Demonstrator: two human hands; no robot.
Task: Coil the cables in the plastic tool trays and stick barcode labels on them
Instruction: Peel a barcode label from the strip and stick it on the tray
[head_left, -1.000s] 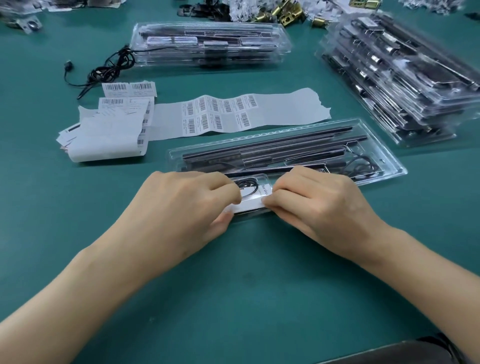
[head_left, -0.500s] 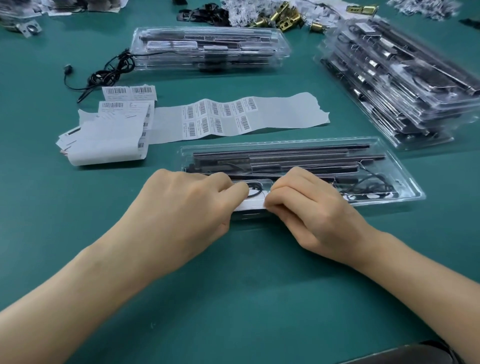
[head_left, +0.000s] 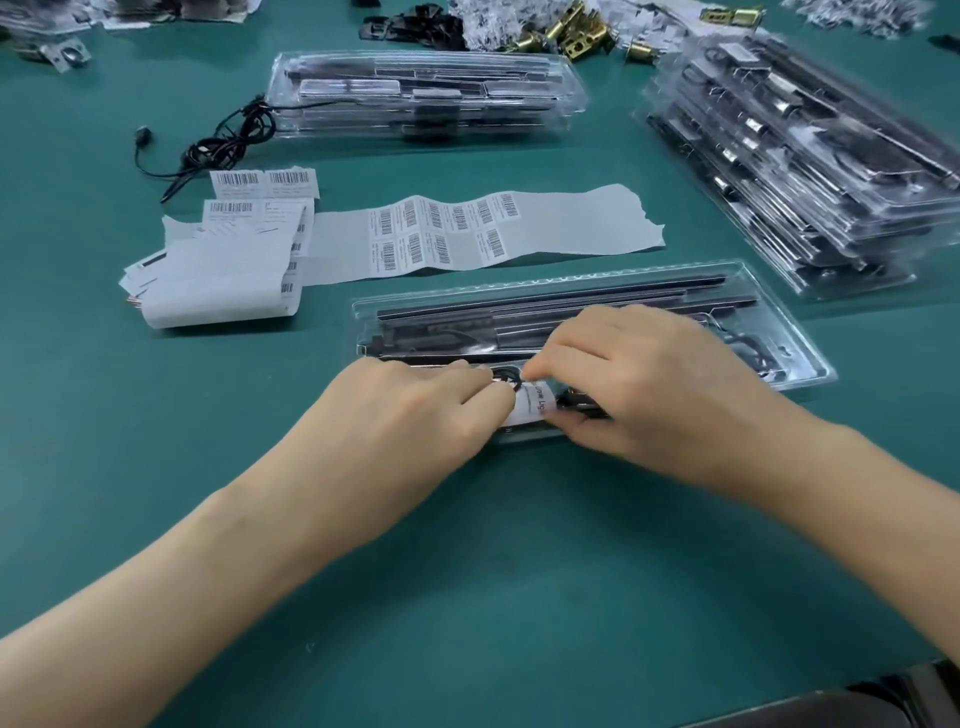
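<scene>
One green table (head_left: 467, 571) carries two stacks of clear plastic tool trays (head_left: 831, 171), one single clear tray (head_left: 571, 283) near the person and one long white barcode strip (head_left: 571, 223). The left hand (head_left: 405, 415) and right hand (head_left: 649, 384), fingers curled, both pinch one white printed label (head_left: 535, 408) against one coiled black cable (head_left: 506, 375) at the single tray's near edge.

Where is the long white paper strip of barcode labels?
In the head view, the white paper label strip lies on the green table, just beyond the clear plastic tray being handled, left of centre.
</scene>
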